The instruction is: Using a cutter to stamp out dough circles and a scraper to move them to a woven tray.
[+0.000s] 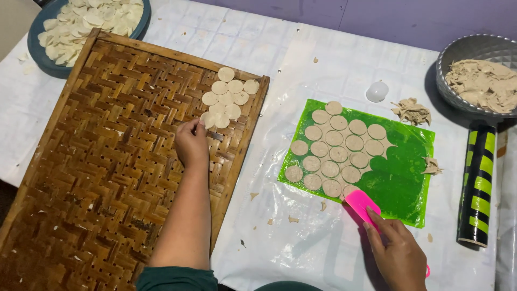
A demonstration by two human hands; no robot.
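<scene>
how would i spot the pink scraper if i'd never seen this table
Find the bright green sheet right of the woven bamboo tray, covered with pale dough rounds. At its lower edge, the right hand holds the pink scraper. It is the only pink, flat-bladed thing there, tucked against the lowest rounds.

free: lower woven tray (97, 178) | blocked: roller (476, 183), bowl (458, 59) at right edge

A home food-making spot. Cut dough rounds (334, 153) lie on a plastic-covered table (323, 70). A woven bamboo drying tray (107, 161) sits beside them.
</scene>
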